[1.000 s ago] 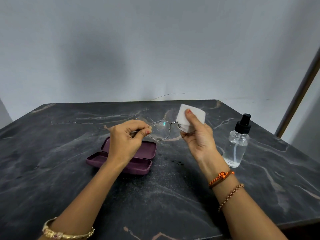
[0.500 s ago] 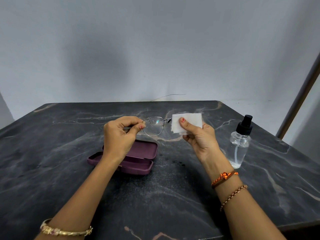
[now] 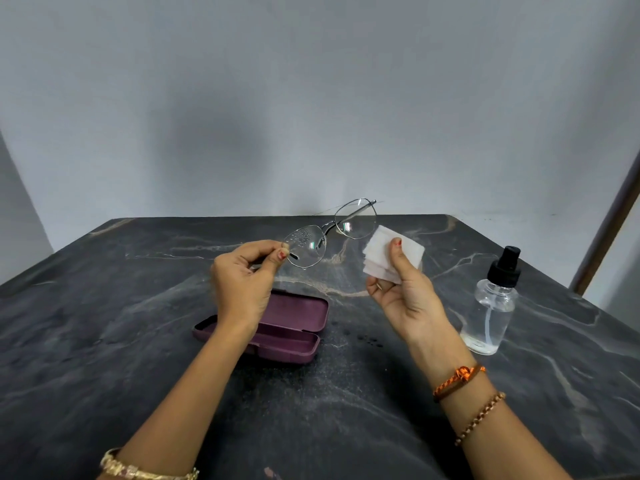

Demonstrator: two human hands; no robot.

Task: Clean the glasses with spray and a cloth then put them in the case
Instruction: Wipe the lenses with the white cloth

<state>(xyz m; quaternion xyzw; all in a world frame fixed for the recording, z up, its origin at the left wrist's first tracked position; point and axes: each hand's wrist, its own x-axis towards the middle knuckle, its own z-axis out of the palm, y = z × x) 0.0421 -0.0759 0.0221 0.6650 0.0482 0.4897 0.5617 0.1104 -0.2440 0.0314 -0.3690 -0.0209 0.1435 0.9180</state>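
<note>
The left hand (image 3: 242,282) is shown with its fingers curled, the temple end of the wire-rimmed glasses (image 3: 329,233) being pinched between thumb and forefinger. The right hand (image 3: 405,289) is shown gripping a folded white cloth (image 3: 381,254), which is pressed under the thumb against the fingers. Compared with half a second earlier, the glasses have been raised and tilted, so that the far lens now stands higher and against the wall (image 3: 311,98), and the cloth has been drawn away from the frame; it is now held just beside the far lens, apart from it. The near lens is seen to be covered with fine droplets, whereas the far lens appears clear with a small reflection. The glasses are held in the air above the counter (image 3: 104,323). Below the left hand, a purple glasses case (image 3: 294,327) lies open on the counter. A clear spray bottle (image 3: 495,303) with a black pump cap stands upright to the right, well apart from the case.
</note>
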